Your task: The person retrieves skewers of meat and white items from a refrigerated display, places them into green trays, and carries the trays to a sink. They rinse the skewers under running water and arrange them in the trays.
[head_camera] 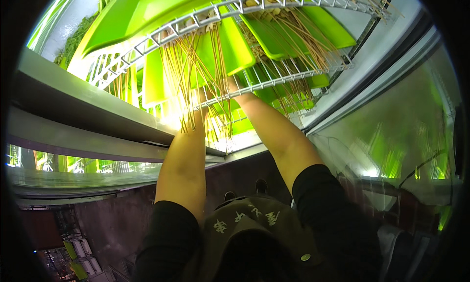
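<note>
Both of my bare forearms stretch forward beneath a wire shelf (257, 87) in a lit glass-door display cabinet. My left forearm (185, 164) passes behind hanging bamboo skewers (191, 67), which hide the left hand. The right forearm (270, 129) goes under the shelf's front rail, and only the wrist area shows through the wires. What either hand touches is hidden. Green trays (235, 50) lie on the shelves around them, with skewer ends sticking out over the front edges.
A larger green tray (121, 24) and leafy greens (79, 37) are at upper left. More skewers (304, 43) project at upper right. The cabinet's frame (91, 94) borders the left side. A glass door (396, 135) stands at right. Dark floor (110, 223) lies below.
</note>
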Demonstrator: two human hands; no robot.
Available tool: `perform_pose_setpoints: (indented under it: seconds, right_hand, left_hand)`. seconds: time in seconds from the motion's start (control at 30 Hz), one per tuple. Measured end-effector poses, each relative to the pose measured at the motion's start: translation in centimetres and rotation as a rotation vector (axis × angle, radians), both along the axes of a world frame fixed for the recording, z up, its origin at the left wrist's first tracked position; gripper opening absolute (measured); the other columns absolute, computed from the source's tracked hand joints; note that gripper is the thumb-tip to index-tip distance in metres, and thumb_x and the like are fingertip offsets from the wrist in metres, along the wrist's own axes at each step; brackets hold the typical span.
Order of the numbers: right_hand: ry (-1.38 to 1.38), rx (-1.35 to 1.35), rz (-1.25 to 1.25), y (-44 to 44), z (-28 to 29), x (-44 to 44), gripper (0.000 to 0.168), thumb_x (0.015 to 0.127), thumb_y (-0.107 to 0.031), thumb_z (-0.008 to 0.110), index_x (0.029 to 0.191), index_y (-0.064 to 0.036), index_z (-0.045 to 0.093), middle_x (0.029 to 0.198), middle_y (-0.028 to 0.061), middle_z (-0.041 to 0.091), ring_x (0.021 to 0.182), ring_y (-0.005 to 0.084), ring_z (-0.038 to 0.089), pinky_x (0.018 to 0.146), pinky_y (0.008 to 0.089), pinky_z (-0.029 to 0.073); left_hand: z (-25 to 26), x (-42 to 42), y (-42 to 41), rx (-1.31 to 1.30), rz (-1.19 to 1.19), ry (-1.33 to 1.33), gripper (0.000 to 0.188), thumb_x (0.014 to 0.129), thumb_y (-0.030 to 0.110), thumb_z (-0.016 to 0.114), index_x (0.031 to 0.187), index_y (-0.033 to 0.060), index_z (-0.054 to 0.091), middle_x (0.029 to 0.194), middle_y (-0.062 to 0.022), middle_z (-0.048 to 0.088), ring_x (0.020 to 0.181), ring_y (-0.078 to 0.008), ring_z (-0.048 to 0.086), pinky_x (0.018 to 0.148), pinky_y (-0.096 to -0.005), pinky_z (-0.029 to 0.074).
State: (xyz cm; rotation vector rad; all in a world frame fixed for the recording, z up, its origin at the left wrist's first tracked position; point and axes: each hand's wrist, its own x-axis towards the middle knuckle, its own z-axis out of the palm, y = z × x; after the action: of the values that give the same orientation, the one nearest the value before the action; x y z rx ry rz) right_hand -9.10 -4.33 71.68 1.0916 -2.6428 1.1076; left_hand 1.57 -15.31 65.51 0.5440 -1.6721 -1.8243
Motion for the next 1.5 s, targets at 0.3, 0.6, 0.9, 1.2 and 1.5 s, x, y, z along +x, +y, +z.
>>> perform_pose_setpoints:
  seconds: [0.3, 0.6, 0.9, 1.2, 1.5]
  right_hand:
    - [0.458, 0.205, -0.131, 1.5, -4.2, 2.2, 0.044, 0.093, -0.022, 0.05, 0.125, 0.006, 0.04, 0.104, 0.0278, 0.053, 0.093, 0.0364, 0.058, 0.076, 0.0456, 0.05]
    - [0.35, 0.394, 0.0, 1.6, 2.0, 7.9, 0.042, 0.089, -0.008, 0.044, 0.127, 0.009, 0.04, 0.119, 0.031, 0.046, 0.102, 0.0443, 0.054, 0.084, 0.0461, 0.049]
    - [0.434, -0.087, 0.03, 8.0, 8.7, 28.3, 0.032, 0.076, 0.0, 0.06, 0.109, 0.0, 0.057, 0.113, 0.0183, 0.054, 0.108, 0.0363, 0.05, 0.094, 0.0429, 0.041]
    - [0.237, -0.16, -0.035, 12.7, 9.0, 41.2, 0.017, 0.082, -0.002, 0.061, 0.098, -0.002, 0.062, 0.085, 0.0139, 0.062, 0.08, 0.0281, 0.061, 0.073, 0.036, 0.049]
    - [0.248, -0.506, -0.074, 12.4, 24.0, 49.2, 0.015, 0.093, -0.015, 0.057, 0.092, -0.001, 0.063, 0.065, -0.0011, 0.053, 0.051, 0.0046, 0.039, 0.045, 0.0254, 0.032]
  left_hand:
    - [0.7, 3.5, 5.8, -0.349, -0.136, -0.492, 0.105, 0.063, 0.004, 0.07, 0.148, 0.0012, 0.009, 0.15, -0.0245, 0.019, 0.14, -0.0341, 0.02, 0.113, -0.0381, 0.023]
    - [-0.5, 4.9, 3.8, -0.222, 0.041, -0.138, 0.084, 0.075, -0.004, 0.06, 0.145, -0.005, 0.013, 0.146, -0.0247, 0.026, 0.14, -0.0295, 0.021, 0.114, -0.0357, 0.018]
    - [8.8, 26.3, 5.3, -0.556, -0.107, -0.495, 0.071, 0.077, 0.008, 0.063, 0.14, 0.0024, 0.031, 0.13, -0.0285, 0.042, 0.122, -0.0365, 0.041, 0.101, -0.0435, 0.035]
    - [5.1, 52.6, 8.2, -0.701, -0.082, -0.149, 0.058, 0.079, 0.016, 0.065, 0.132, 0.0057, 0.044, 0.127, -0.0238, 0.048, 0.12, -0.0388, 0.045, 0.102, -0.0441, 0.037]
    - [-1.1, 69.8, 8.6, -0.375, -0.213, -0.615, 0.049, 0.077, 0.022, 0.068, 0.122, 0.0039, 0.054, 0.118, -0.0183, 0.057, 0.111, -0.034, 0.054, 0.095, -0.0404, 0.044]
